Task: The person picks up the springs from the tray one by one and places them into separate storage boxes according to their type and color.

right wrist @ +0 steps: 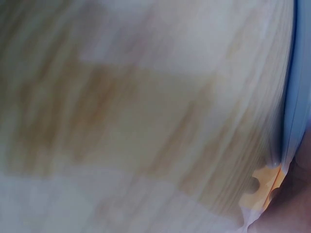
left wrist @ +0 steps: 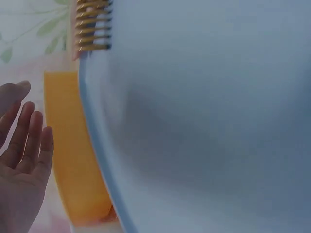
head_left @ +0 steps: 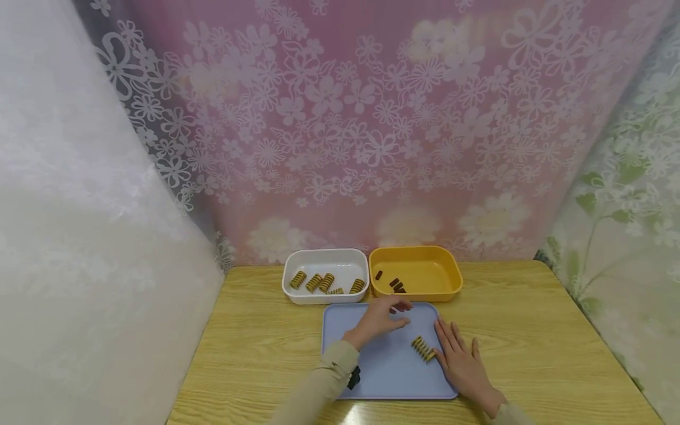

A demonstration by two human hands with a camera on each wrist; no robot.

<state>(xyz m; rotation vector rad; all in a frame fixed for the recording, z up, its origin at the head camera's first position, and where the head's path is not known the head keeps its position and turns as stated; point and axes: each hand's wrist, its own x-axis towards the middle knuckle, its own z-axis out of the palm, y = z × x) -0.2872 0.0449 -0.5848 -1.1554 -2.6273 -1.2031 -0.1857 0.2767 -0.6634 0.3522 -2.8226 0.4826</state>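
Observation:
My left hand (head_left: 379, 317) hovers above the far part of the blue tray (head_left: 393, 378), thumb and fingers apart. In the left wrist view the left hand (left wrist: 24, 165) has its fingers spread loosely, with nothing in the palm. My right hand (head_left: 462, 366) lies with straight fingers along the tray's right edge, its thumb beside a yellow coil spring (head_left: 423, 349) on the tray. That coil spring (left wrist: 94, 29) also shows at the top of the left wrist view. Only part of the right hand (right wrist: 286, 208) appears in the right wrist view.
Behind the blue tray, a white container (head_left: 325, 298) holds several yellow coil springs (head_left: 326, 282). Beside it, a yellow container (head_left: 425, 296) holds several small dark brown pieces (head_left: 395, 283). Everything stands on a wooden table (head_left: 255, 354), with a floral curtain (head_left: 361, 147) behind.

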